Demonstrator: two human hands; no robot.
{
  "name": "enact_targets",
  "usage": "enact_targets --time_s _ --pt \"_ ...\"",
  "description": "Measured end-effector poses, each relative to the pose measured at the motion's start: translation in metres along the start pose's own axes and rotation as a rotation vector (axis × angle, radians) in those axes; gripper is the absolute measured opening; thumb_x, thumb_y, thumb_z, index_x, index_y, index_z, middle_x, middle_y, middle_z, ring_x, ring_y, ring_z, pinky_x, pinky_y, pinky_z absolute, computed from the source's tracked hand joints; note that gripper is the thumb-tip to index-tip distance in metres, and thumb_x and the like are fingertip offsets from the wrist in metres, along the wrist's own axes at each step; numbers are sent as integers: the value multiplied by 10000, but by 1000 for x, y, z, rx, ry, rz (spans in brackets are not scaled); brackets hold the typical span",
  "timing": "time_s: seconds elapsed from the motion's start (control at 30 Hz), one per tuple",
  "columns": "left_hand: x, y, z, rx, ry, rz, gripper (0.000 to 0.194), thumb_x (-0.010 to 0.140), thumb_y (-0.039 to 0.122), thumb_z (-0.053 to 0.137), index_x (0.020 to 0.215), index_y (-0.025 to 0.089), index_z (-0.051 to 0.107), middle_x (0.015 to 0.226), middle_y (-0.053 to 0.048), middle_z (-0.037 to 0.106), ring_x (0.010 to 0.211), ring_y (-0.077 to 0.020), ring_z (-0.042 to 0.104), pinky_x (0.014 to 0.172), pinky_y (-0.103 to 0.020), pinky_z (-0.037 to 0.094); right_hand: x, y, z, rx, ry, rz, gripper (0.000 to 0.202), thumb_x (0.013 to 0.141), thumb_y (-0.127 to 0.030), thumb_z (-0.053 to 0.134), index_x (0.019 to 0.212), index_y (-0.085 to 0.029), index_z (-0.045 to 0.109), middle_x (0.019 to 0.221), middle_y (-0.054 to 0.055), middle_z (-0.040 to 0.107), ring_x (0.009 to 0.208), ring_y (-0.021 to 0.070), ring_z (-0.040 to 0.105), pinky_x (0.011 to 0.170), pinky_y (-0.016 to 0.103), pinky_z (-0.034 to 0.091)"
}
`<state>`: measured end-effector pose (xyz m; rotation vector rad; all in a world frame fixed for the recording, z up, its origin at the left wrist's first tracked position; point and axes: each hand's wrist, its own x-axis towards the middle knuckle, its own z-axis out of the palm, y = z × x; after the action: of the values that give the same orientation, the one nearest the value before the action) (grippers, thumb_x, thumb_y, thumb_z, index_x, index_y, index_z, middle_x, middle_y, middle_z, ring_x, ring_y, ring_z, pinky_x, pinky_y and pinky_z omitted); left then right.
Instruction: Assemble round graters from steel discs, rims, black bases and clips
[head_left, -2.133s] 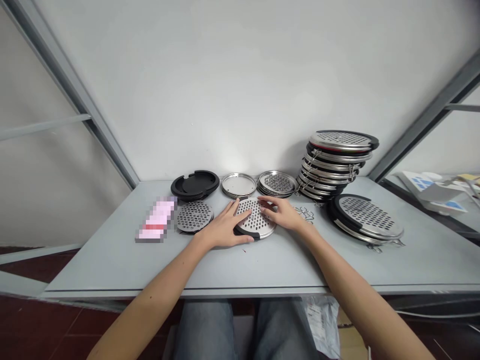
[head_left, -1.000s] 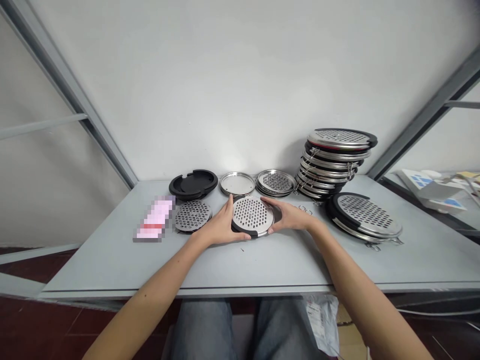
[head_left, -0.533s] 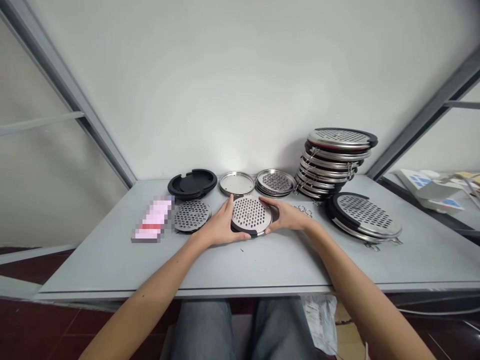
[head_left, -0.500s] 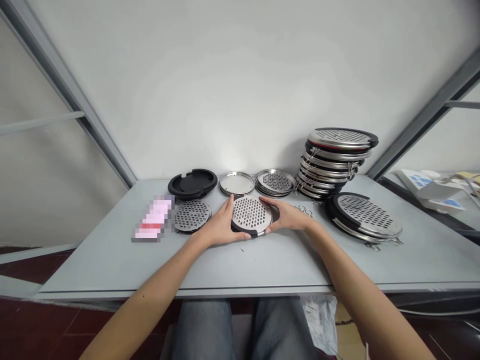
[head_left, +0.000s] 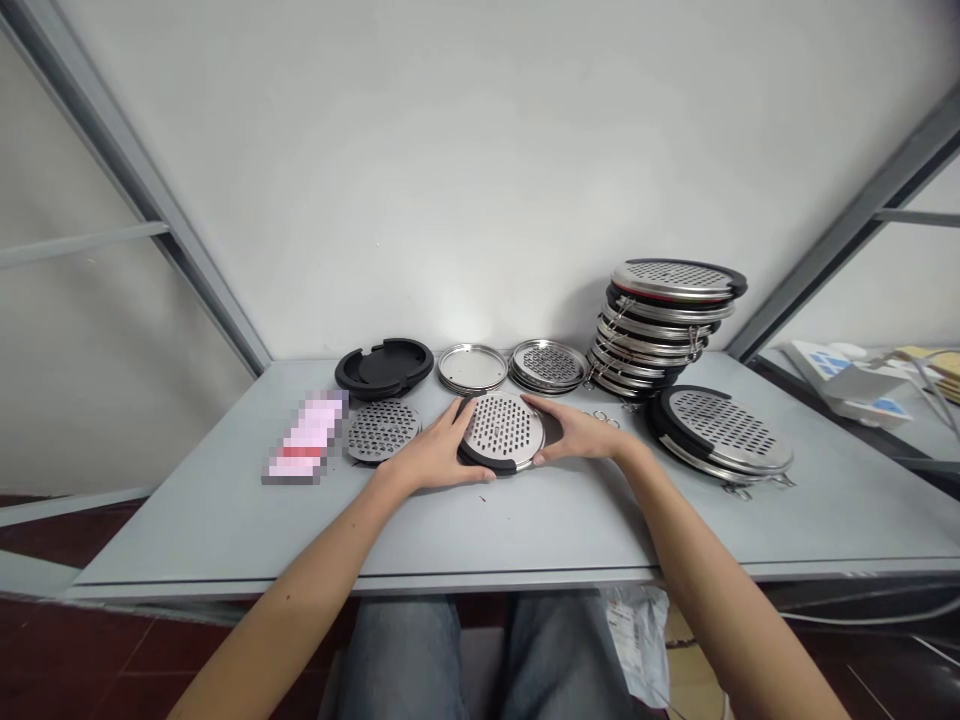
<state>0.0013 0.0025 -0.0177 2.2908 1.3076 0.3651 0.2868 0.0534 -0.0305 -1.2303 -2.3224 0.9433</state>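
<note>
A round perforated metal disc with a black rim (head_left: 504,430) lies on the grey table in front of me. My left hand (head_left: 439,452) grips its left edge, thumb along the near side and fingers around the far side. My right hand (head_left: 574,432) grips the right edge in the same way. Left of it are loose perforated plates (head_left: 383,430). Behind stand black rings (head_left: 384,368), plain metal lids (head_left: 472,368) and a stack of metal rings with a perforated plate (head_left: 550,365).
A tall stack of finished-looking discs (head_left: 660,330) stands at the back right, with more discs (head_left: 724,430) before it. Small metal clips (head_left: 604,418) lie near my right hand. A blurred pink object (head_left: 307,437) is at left; a white box (head_left: 847,385) is beyond the frame post.
My left hand's fingers and thumb have shifted slightly left along the disc's edge. The disc has barely moved, and the view has turned slightly.
</note>
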Motion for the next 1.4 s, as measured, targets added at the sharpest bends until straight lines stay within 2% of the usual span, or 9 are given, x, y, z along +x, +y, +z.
enact_targets --time_s 0.17,0.4,0.53,0.73,0.97,1.13,1.27,1.4 --pt "0 1 3 2 37 13 1119 663 699 664 1524 253 106 1598 -115 54 1441 -370 158 1126 -494 272 0 1 2 16 19 -26 1105 550 -467 839 1483 -200 311 1511 133 350 1375 343 348 1157 519 234" --pt "0 0 7 2 27 -5 1097 692 694 640 1527 240 93 1599 -125 1 1451 -361 114 1137 -485 253 2 4 5 24 34 -9 1137 524 -486 848 1483 -193 311 1510 130 354 1376 336 349 1160 502 237" --pt "-1 1 5 13 16 -5 1075 700 713 616 1524 214 138 1598 -129 -6 1452 -364 93 1140 -480 248 2 8 5 21 49 -21 1134 516 -489 851 1477 -198 324 1501 136 369 1373 339 354 1155 509 240" --pt "-1 0 6 9 45 2 1062 672 728 628 1512 241 199 1600 -109 31 1444 -376 135 1131 -481 269 4 10 6 36 56 -43 1113 521 -469 856 1472 -209 337 1488 132 393 1360 346 373 1150 523 239" --pt "1 -1 8 46 48 -5 1122 626 728 669 1512 226 197 1597 -135 10 1445 -381 119 1119 -494 280 4 5 6 -6 66 -38 1130 510 -498 852 1469 -184 344 1489 140 386 1362 347 371 1153 516 243" --pt "1 -2 7 59 58 -9 1105 617 729 673 1503 237 233 1595 -133 57 1435 -390 162 1113 -500 283 3 1 6 -5 78 -24 1124 502 -496 855 1464 -195 356 1486 132 394 1360 354 371 1151 521 253" --pt "2 -2 8 95 92 32 1070 631 726 669 1482 196 294 1587 -151 101 1449 -364 118 1143 -490 231 3 2 7 16 71 -37 1112 518 -491 851 1466 -191 350 1490 144 385 1358 354 374 1147 529 255" --pt "3 1 8 109 155 160 898 726 681 629 1423 160 409 1544 -146 273 1451 -329 144 1160 -476 218 3 6 4 19 59 -44 1037 567 -518 819 1452 -208 376 1476 130 412 1348 342 396 1141 519 281"
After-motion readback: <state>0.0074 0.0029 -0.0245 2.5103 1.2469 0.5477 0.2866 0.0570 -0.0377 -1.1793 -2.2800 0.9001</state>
